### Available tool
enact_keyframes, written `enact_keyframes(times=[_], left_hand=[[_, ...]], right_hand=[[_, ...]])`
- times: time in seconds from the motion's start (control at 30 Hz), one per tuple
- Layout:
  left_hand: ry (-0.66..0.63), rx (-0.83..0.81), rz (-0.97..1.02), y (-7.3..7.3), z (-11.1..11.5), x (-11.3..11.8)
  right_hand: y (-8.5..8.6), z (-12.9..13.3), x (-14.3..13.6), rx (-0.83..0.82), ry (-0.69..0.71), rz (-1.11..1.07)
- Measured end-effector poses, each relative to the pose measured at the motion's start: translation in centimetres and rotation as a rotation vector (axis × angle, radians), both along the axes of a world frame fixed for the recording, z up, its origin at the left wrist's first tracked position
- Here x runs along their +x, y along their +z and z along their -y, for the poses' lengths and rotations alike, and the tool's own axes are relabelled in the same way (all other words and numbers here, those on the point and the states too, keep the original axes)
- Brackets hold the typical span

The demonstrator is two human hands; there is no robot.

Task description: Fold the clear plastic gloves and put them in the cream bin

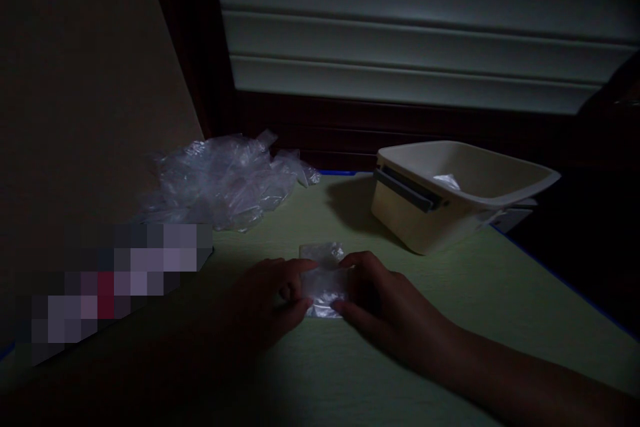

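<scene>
Pinched at both sides by left hand (280,293) and right hand (383,293), the thin, clear plastic bag (326,283) could crease if tugged unevenly.

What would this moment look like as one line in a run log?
left hand: touching clear plastic, left side | right hand: touching its right side | plastic pile: back left | tub: back right, shiny piece inside

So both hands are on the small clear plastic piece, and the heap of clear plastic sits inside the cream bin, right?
Not quite: the heap of clear plastic lies on the table, outside the cream bin, as the head view shows. Both hands are indeed on the small piece.
</scene>
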State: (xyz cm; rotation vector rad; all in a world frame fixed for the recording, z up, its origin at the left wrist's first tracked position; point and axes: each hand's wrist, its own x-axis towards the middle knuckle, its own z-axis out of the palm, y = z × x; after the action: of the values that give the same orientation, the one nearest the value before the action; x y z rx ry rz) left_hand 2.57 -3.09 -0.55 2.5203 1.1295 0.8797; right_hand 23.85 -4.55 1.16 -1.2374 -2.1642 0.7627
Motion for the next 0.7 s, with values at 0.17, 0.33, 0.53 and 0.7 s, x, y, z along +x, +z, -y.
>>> enact_keyframes(times=[0.17, 0.33, 0.53, 0.7], left_hand=[[-0.001, 0.12, -0.021, -0.5, 0.2, 0.0], [-0.087, 0.355, -0.117, 0.4, 0.3, 0.1], [-0.175, 0.452, -0.198, 0.5, 0.1, 0.2], [-0.152, 0.363, -0.262, 1.1, 0.5, 0.4]], right_hand=[[0.0, 0.0, 0.0, 0.123, -0.017, 0.086], [0.1, -0.2, 0.0, 0.357, 0.116, 0.194], [0.1, -0.3, 0.0, 0.414, 0.193, 0.309], [0.6, -0.4, 0.1, 0.436, 0.205, 0.378]])
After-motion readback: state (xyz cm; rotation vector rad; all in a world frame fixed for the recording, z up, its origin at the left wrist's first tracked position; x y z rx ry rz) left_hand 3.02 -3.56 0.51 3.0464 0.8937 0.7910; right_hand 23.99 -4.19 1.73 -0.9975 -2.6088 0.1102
